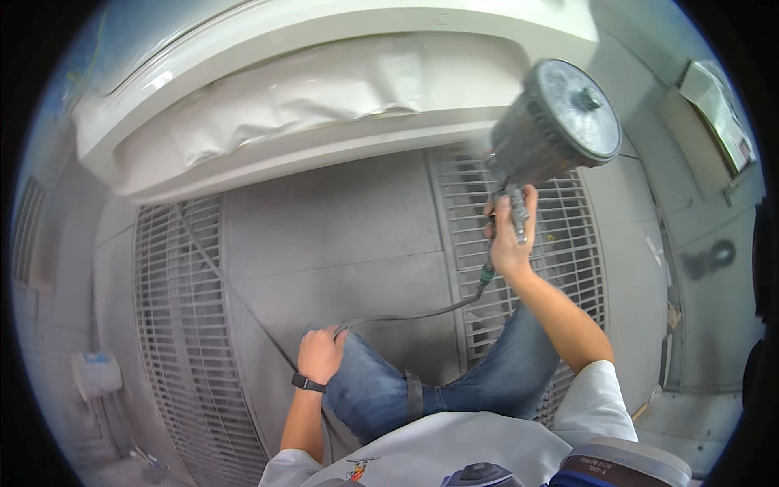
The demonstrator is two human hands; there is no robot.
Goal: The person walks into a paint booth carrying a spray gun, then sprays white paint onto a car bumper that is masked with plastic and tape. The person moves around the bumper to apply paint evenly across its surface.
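A spray gun (pixel 511 203) with a large, paint-smeared cup (pixel 552 122) is held up by my right hand (pixel 514 239), its fingers closed round the handle. The gun stands near the right end of a white, glossy car body panel (pixel 324 154), apart from it. From a green fitting (pixel 487 274) below the handle, a dark air hose (pixel 414 315) curves left to my left hand (pixel 321 355). That hand lies by my left knee, fingers curled over the hose; its palm side is hidden.
Crumpled white masking sheet (pixel 341 89) covers the panel's recess. Floor grates (pixel 182 284) lie left and right (pixel 560 243). A hose line (pixel 235 288) crosses the left grate. A white bucket-like container (pixel 96 375) is at far left; papers (pixel 718 105) hang on the right wall.
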